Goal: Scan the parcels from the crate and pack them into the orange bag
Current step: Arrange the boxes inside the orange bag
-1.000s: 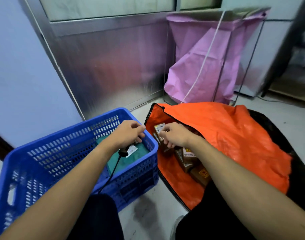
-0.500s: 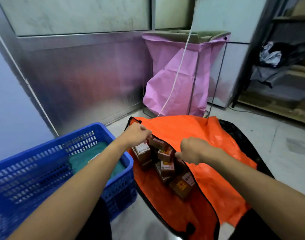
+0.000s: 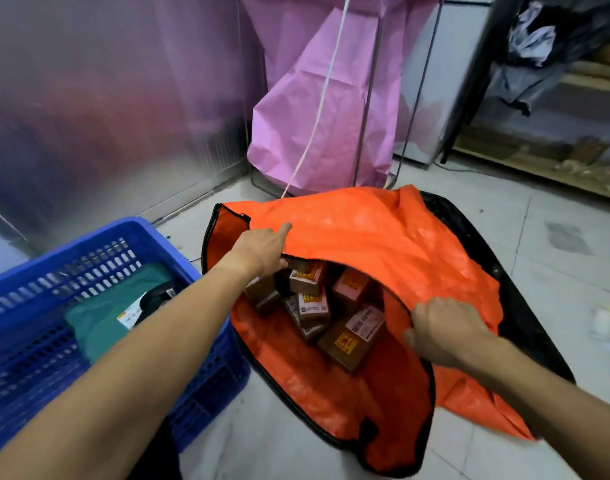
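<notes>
The left hand (image 3: pixel 262 251) grips the far lip of the orange bag (image 3: pixel 383 237). Its index finger lies straight along the top of the flap and the other fingers curl under the hem. The right hand (image 3: pixel 445 332) is a tight fist on the near lip, with its fingers wrapped over the black-piped edge. Between the two hands the mouth of the bag gapes in a long, curved slit.

The bag lies slumped on the floor. It is a slick, crinkled sheet with a dull sheen, orange on the flap and the lining. Black trim runs round the opening, and black fabric shows beneath its right side.

In the mouth sits a heap of parcels (image 3: pixel 352 336). They are small brown cardboard boxes with square corners, tipped against one another. Those in plain sight carry white or yellow printed labels.

Just beside the bag on the left stands the blue crate (image 3: pixel 33 358), made of rigid plastic with slotted lattice walls. Inside it lies a flat, soft teal parcel (image 3: pixel 95 327) with a pale label. A dark rounded object (image 3: pixel 156 299) lies by that label, too blurred to identify.

Behind the orange bag, a creased pink bag (image 3: pixel 324 109) hangs in a thin wire frame, and a white cord (image 3: pixel 326 81) runs down across its front. A brushed metal wall panel (image 3: pixel 106 116) lies to the left of it. The floor (image 3: pixel 538 265) is pale tile, and a shelf (image 3: pixel 556 174) stands at the far right.
</notes>
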The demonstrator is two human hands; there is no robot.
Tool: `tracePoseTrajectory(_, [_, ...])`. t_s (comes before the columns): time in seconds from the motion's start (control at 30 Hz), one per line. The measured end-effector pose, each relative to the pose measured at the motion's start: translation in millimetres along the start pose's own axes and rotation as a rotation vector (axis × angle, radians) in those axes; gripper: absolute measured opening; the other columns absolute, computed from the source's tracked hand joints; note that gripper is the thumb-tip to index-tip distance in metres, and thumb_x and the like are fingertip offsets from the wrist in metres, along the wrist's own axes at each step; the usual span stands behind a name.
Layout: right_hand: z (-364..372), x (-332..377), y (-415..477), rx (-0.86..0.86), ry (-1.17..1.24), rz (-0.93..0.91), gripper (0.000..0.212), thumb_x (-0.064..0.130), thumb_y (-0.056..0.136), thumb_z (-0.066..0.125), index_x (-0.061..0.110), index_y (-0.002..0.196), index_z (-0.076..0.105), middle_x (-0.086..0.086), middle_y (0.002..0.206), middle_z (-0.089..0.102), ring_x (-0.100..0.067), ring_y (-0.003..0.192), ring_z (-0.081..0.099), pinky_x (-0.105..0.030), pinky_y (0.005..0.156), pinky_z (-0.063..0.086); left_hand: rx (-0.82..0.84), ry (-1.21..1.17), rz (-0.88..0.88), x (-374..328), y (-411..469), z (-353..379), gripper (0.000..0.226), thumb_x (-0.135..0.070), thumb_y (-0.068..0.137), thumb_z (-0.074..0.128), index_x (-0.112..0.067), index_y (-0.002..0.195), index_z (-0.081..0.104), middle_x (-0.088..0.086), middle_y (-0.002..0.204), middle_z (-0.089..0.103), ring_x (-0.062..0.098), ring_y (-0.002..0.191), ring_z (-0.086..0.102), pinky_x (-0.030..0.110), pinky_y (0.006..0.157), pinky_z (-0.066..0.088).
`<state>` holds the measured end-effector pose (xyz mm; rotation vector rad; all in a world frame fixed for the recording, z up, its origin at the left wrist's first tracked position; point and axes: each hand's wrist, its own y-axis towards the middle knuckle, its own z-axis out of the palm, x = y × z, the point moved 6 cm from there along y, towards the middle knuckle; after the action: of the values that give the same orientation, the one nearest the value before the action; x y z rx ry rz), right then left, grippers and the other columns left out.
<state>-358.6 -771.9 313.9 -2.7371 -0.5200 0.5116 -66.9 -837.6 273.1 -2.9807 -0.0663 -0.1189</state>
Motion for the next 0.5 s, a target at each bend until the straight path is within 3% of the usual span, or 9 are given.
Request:
tracePoseTrajectory(0.13, [-32,-44,7,-0.115,0.105,0.15,0.048,0.054,0.096,0.05,0.016,0.119,0.067,-0.016,0.127,0.066,-0.035,0.119,0.063,-0.038,0.09,0.05,-0.052,0.074,0.015,-11,21,9,0.084,-0.042,0.1,0.061,-0.011,0.163,0.015,0.022,0.128,0.067,0.043,0.116,0.065,0.045,0.088,0.05])
tracePoseTrajectory(0.2, [-45,-72,5,-0.226,0.144,0.227,0.042,0.054,0.093,0.053,0.017,0.104,0.071,-0.019,0.113,0.069,-0.038,0.106,0.066,-0.038,0.081,0.051,-0.114,0.077,0.017,-14,32,5,0.068,-0.034,0.102,0.057,-0.01,0.158,0.028,0.022,0.122,0.069,0.044,0.11,0.067,0.045,0.083,0.051])
tracePoseTrajectory(0.27, [-58,-101,-1,-0.34,0.181,0.308,0.035,0.049,0.091,0.057,0.017,0.088,0.071,-0.022,0.098,0.07,-0.04,0.094,0.067,-0.037,0.072,0.051,-0.182,0.067,0.001,-12,40,-5,0.041,-0.022,0.1,0.055,-0.01,0.138,0.05,0.021,0.115,0.071,0.043,0.104,0.067,0.046,0.08,0.052])
tracePoseTrajectory(0.37, [-66,-153,-10,-0.534,0.176,0.417,0.04,0.05,0.086,0.053,0.018,0.062,0.052,-0.019,0.068,0.06,-0.04,0.069,0.063,-0.041,0.065,0.055,-0.245,0.013,-0.093,0,44,-21,0.027,-0.019,0.095,0.059,-0.01,0.119,0.065,0.021,0.111,0.072,0.043,0.103,0.068,0.045,0.08,0.053])
tracePoseTrajectory(0.5, [-62,-212,-2,-0.629,0.071,0.39,0.041,0.052,0.078,0.036,0.016,0.058,0.038,-0.013,0.051,0.046,-0.035,0.049,0.052,-0.051,0.057,0.056,-0.387,-0.169,-0.18,18,46,-38,0.024,-0.017,0.09,0.056,-0.005,0.101,0.074,0.027,0.102,0.072,0.048,0.096,0.068,0.048,0.078,0.054])
